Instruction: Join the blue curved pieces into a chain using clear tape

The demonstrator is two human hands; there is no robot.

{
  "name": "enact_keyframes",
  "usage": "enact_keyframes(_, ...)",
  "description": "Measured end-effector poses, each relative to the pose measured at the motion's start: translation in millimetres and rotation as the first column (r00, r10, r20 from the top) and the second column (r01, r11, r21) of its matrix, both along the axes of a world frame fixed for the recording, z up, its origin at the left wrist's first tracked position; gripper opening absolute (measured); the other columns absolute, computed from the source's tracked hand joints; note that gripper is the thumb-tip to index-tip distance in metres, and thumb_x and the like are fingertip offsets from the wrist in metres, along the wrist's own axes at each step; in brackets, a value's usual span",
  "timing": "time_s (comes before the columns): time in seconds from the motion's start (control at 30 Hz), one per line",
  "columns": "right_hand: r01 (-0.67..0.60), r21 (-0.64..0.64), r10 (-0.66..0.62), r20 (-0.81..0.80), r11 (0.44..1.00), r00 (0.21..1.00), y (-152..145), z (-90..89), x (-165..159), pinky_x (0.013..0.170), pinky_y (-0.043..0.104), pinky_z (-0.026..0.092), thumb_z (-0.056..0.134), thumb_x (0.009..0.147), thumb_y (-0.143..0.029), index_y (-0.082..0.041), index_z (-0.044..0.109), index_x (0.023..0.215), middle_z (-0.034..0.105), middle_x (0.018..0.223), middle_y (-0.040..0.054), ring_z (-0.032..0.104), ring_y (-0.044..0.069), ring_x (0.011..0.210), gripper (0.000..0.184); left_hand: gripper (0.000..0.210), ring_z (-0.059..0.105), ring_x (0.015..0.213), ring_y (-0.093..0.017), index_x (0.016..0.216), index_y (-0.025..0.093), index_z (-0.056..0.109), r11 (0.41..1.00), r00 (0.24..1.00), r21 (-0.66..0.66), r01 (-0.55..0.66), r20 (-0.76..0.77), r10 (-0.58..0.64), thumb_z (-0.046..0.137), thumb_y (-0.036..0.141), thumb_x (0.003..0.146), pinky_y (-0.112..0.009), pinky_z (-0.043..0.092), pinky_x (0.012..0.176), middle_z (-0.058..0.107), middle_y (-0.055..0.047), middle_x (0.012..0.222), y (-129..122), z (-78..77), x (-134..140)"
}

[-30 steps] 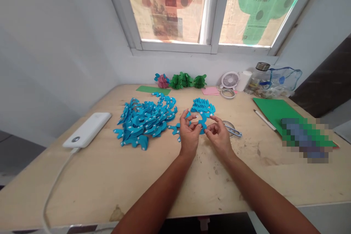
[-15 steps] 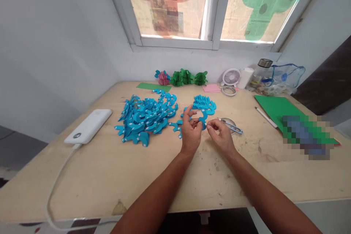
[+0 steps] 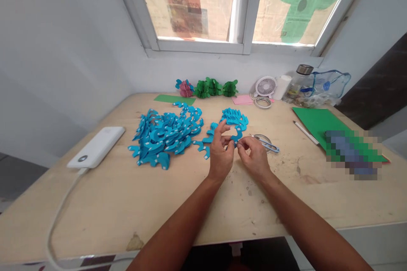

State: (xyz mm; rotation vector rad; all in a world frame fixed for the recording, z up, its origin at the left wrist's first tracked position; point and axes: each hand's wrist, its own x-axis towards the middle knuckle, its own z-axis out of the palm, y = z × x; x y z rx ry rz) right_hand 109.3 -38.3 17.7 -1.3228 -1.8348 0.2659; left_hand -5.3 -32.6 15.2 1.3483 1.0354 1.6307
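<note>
Between my two hands is a curved blue paper cutout [image 3: 237, 133]. My left hand [image 3: 221, 152] pinches it between thumb and forefinger, the other fingers partly raised. The fingertips of my right hand [image 3: 253, 154] are closed on its near right edge, touching the left fingertips; anything small in them is hidden. Just left of my left hand lie a few loose blue cutouts [image 3: 201, 145] with small white squares. Farther left is a big heap of such cutouts [image 3: 165, 133]. Behind my hands sits a stack of blue cutouts [image 3: 234, 116].
A blue cutter [image 3: 270, 145] lies on a tape roll [image 3: 262, 139] beside my right hand. A white power bank [image 3: 97, 146] with a cable is at left. Green card [image 3: 321, 125] and a pen [image 3: 305, 132] lie right. Paper figures [image 3: 211, 87], a fan [image 3: 266, 87] and a bottle [image 3: 299, 84] stand behind.
My right fingertips have moved left, up against the cutout and the left fingertips. The view has shifted slightly; my left hand keeps its pinch.
</note>
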Motion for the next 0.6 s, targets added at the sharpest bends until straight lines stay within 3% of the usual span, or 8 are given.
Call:
enact_keyframes(0.33,0.019,0.103,-0.031,0.115,0.995,0.993,-0.9,-0.1,0.5,0.066,0.029,0.034,0.048,0.078,-0.017,-0.019,0.053,0.070,0.058,0.067,0.0017,0.050,0.016,0.068,0.009,0.064,0.059,0.077,-0.008,0.128,0.027,0.038,0.999,1.000,-0.043,0.008,-0.006,-0.008,0.047,0.002,0.069,-0.025,0.049,0.074,0.052,-0.006,0.115,0.0,0.3,0.8)
enact_keyframes(0.6,-0.007,0.203,-0.039,0.218,0.979,0.975,-2.4,2.2,-1.4,0.066,0.030,0.032,0.049,0.078,-0.016,-0.019,0.051,0.066,0.056,0.065,0.0012,0.049,0.016,0.068,0.012,0.066,0.058,0.069,-0.007,0.123,0.022,0.042,0.976,0.978,-0.217,0.031,0.208,0.015,0.055,0.003,0.061,-0.021,0.048,0.065,0.054,-0.007,0.107,1.4,5.0,0.3)
